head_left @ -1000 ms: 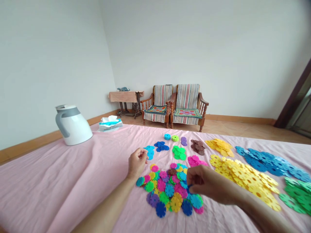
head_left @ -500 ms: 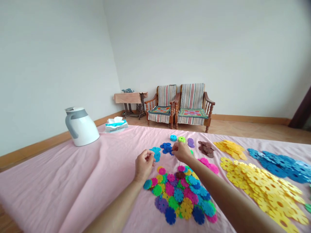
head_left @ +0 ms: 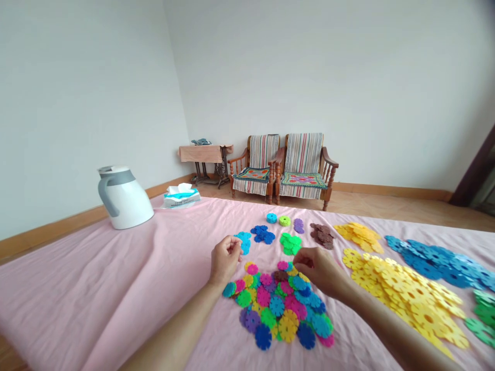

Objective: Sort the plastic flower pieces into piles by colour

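My left hand [head_left: 225,258] is closed, thumb and fingertips pinched together beside a small pile of light blue snowflake discs [head_left: 244,242]. Whether a disc is between those fingers I cannot make out. Fingers curled, my right hand [head_left: 322,270] hovers at the upper right edge of a heap of mixed-colour snowflake discs [head_left: 277,306]. Anything in its grasp is hidden. Just beyond it lies a pile of bright green discs [head_left: 290,243]. Dark blue discs [head_left: 263,234] sit between the two hands, farther back.
Small stacks of blue discs [head_left: 271,218], lime discs [head_left: 284,221] and purple discs [head_left: 298,225] line the back, beside brown discs [head_left: 322,235]. Larger yellow discs [head_left: 410,288] and blue discs [head_left: 436,260] spread rightward. A white jug [head_left: 129,203] and tissue box [head_left: 181,196] stand left.
My right hand has moved back from the dark blue pile, right and toward me, to the mixed heap. The green pile is now uncovered; the pink discs are hidden. My left hand stays by the light blue pile.
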The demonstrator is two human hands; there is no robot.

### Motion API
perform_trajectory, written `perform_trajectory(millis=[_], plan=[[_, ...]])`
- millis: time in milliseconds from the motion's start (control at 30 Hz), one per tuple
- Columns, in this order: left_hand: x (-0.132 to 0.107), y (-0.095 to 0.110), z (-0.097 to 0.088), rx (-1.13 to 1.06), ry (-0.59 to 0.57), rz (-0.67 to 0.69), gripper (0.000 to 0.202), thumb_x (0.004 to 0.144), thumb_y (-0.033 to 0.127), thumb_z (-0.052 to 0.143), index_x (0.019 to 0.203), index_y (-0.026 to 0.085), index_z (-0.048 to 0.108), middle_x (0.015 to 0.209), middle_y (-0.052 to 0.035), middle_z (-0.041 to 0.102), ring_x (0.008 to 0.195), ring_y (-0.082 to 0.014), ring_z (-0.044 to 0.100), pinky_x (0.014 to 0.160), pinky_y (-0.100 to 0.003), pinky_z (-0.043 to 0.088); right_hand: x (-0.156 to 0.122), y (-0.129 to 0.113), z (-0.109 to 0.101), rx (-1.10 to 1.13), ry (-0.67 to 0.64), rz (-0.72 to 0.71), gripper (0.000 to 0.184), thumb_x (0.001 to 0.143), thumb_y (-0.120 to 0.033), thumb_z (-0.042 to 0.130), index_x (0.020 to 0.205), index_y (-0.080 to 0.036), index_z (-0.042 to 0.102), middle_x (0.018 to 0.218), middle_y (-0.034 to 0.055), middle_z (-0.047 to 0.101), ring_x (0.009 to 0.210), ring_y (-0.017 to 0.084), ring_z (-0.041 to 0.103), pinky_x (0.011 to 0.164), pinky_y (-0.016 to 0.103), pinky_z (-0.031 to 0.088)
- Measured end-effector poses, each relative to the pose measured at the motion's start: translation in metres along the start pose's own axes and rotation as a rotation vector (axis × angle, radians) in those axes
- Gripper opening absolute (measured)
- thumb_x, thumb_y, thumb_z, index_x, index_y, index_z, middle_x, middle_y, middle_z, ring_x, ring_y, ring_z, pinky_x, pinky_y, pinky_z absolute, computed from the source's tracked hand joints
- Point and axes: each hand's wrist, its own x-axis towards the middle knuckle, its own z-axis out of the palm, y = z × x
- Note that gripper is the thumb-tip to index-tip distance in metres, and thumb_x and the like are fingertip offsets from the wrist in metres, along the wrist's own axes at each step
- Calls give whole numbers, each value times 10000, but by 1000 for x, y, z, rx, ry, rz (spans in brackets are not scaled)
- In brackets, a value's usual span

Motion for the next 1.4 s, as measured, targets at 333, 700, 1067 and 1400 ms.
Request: perform_trajectory(millis=[333, 700, 1067, 1400], plan=[[3, -9, -1, 8, 12, 20, 161, 727, 323, 565, 736, 165, 594, 550, 20, 601, 411, -105, 538, 428, -194, 418, -44, 14, -3, -86, -98, 33, 113, 702, -238, 551, 793, -194, 603, 804, 31, 634, 762, 188, 571, 666, 295, 406], [3, -7, 0, 3, 8, 20, 164, 727, 329, 575, 730, 166, 591, 538, 30, 594, 406, -104, 533, 432, -195, 428, -42, 4, 2, -21, -90, 41, 129, 652, -204, 599, 750, -204, 516, 767, 9, 600, 709, 163, 540, 611, 268, 372], [2, -5, 0, 9, -4, 16, 162, 725, 327, 567, 730, 167, 589, 545, 24, 598, 413, -109, 536, 431, -198, 418, -19, 9, -2, 117, 13, 47, 29, 686, -177, 566, 691, -195, 543, 620, -27, 566, 586, 119, 522, 532, 214, 372], [0, 1, -2, -14, 3, -4, 186, 718, 351, 576, 713, 165, 593, 552, 8, 615, 412, -116, 546, 435, -206, 436, 66, -18, 32, -14, 91, 113, 108, 822, -249, 588, 777, -155, 617, 757, 6, 647, 705, 126, 599, 649, 258, 464]])
